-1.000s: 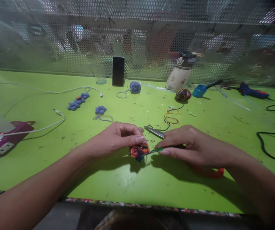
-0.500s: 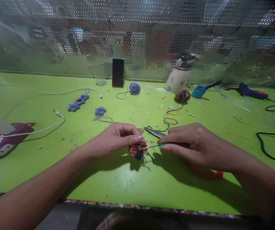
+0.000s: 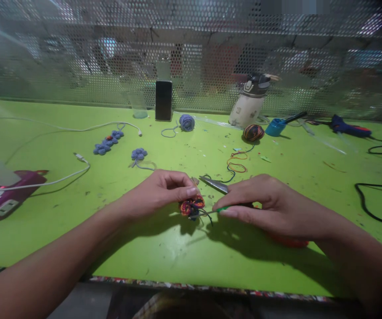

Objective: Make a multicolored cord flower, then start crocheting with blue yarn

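Note:
Between thumb and fingers, my left hand [image 3: 164, 192] pinches a small multicoloured crochet flower [image 3: 188, 206] just above the table. My right hand [image 3: 267, 206] is closed on a crochet hook [image 3: 222, 209] with a green grip. Its thin metal tip lies across the lower, dark part of the flower, where loose yarn ends hang. Scissors [image 3: 215, 184] lie on the table under my right hand, blades showing and orange handle mostly covered. A strand of yarn [image 3: 236, 167] runs near the blades to a multicoloured yarn ball [image 3: 253, 132].
On the green table [image 3: 164, 261] are a purple yarn ball [image 3: 187, 122], purple crochet flowers [image 3: 139, 154], a phone [image 3: 163, 101], a bottle [image 3: 248, 104] and a blue tape holder [image 3: 275, 127]. A glue gun [image 3: 349, 127] lies right; a power strip [image 3: 14, 195] with white cables sits left.
The hook tip has moved from the flower's middle down to its lower edge. My right hand has shifted slightly left and tilted; my left hand stays in place.

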{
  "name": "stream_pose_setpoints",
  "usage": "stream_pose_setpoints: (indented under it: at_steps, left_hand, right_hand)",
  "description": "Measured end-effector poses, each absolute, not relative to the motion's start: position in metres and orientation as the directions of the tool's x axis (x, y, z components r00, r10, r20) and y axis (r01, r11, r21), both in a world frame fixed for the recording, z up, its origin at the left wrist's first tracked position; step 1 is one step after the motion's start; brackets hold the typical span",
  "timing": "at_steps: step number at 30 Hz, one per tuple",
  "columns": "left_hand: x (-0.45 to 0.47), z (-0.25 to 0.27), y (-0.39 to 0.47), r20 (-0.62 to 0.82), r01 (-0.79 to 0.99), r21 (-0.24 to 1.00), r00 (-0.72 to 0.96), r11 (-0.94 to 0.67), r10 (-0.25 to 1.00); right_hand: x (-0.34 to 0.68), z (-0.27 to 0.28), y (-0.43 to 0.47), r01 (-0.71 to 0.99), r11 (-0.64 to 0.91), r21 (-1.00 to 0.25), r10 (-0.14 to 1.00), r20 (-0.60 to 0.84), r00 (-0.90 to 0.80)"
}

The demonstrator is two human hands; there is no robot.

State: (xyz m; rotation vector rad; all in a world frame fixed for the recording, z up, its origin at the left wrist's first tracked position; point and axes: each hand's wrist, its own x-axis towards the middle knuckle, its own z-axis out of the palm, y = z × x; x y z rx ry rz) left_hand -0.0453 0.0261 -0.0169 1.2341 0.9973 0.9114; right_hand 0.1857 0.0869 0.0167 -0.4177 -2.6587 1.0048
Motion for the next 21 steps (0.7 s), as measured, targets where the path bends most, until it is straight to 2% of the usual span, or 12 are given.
stream_pose_setpoints:
  at_steps: [3,5,7,14,21]
  left_hand:
    - [-0.046,-0.018,0.027,-0.091,-0.039,0.993,0.313,0.108,0.945]
    - [-0.047,-0.018,0.026,-0.074,-0.078,0.991,0.323,0.105,0.944]
    - [-0.047,-0.018,0.026,-0.069,-0.104,0.989,0.329,0.108,0.942]
    - [-0.046,-0.017,0.027,-0.082,-0.065,0.992,0.301,0.106,0.95]
    - [-0.041,-0.02,0.028,-0.147,-0.051,0.985,0.235,0.163,0.961]
  right_hand:
    - [0.187,0.021,0.088,0.243,0.571,-0.784,0.507,0.105,-0.855]
    - [0.186,0.021,0.09,0.317,0.48,-0.818,0.643,0.083,-0.761]
    - [0.183,0.019,0.09,0.36,0.417,-0.835,0.711,0.053,-0.701]
    - [0.165,0.003,0.079,0.427,0.31,-0.85,0.67,-0.124,-0.732]
    - [0.162,-0.001,0.075,0.324,0.202,-0.924,0.709,-0.091,-0.7]
